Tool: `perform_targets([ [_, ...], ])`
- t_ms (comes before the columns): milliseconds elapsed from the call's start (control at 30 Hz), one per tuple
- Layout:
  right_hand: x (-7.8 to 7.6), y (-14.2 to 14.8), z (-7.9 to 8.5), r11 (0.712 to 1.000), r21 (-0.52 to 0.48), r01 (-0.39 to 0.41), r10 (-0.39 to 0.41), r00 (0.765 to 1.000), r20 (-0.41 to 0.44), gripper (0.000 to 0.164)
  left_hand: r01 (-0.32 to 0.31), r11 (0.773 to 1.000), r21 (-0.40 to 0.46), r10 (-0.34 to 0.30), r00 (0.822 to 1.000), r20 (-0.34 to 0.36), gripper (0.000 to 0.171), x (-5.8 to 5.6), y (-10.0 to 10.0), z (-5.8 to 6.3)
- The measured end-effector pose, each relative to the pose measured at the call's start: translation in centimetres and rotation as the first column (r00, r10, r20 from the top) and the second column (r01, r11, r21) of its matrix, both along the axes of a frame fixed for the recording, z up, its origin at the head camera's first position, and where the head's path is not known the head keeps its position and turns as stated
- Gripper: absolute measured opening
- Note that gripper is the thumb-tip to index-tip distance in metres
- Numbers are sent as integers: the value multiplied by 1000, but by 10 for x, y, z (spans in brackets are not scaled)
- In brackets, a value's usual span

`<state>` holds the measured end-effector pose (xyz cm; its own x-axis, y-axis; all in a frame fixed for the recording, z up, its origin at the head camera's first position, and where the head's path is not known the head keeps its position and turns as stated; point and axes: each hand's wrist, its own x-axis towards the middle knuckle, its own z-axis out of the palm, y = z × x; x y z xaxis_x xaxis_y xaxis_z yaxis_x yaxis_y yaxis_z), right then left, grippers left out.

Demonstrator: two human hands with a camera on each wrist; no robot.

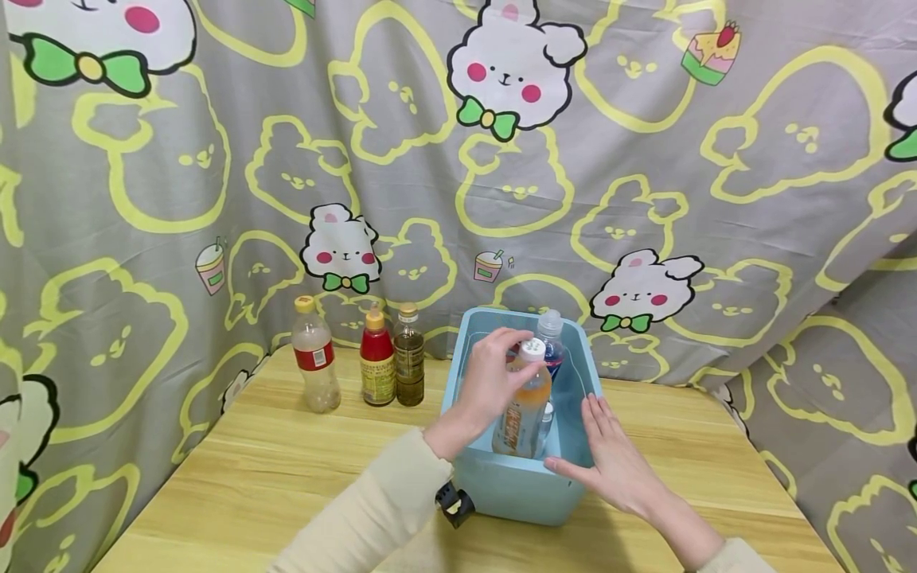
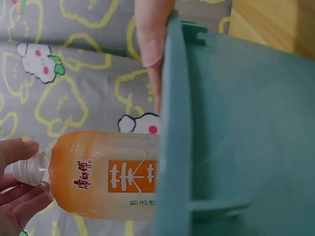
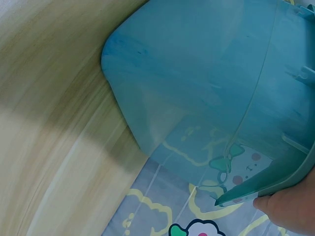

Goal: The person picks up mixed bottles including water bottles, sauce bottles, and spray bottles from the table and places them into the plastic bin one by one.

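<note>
Left hand pinches the white cap of an orange-and-clear plastic bottle, partly inside a pale-blue plastic bin; right hand, fingers extended, touches bin. Slipping fingertips could topple bottle.

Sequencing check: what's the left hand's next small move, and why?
Probably lower the orange-labelled bottle straight down: the left hand pinches its white cap, its lower part is inside the blue bin, and the right hand touches the bin.

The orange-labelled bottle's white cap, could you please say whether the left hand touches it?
Touching; the left wrist view shows the left hand gripping the white cap from opposite sides.
</note>
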<state>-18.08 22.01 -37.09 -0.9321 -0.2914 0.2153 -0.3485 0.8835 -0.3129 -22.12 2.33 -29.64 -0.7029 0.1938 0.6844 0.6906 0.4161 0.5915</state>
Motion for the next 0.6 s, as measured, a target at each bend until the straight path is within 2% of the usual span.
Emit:
perform_targets([
  [333,0,1,0,1000,-7,-5,5,1000,-2,100,27,1000,-4,-27,1000,4,34,1,13,-17],
  [600,0,0,0,1000,-2,-6,6,1000,-12,99,20,1000,-18,-20,1000,4,34,3,23,-27],
])
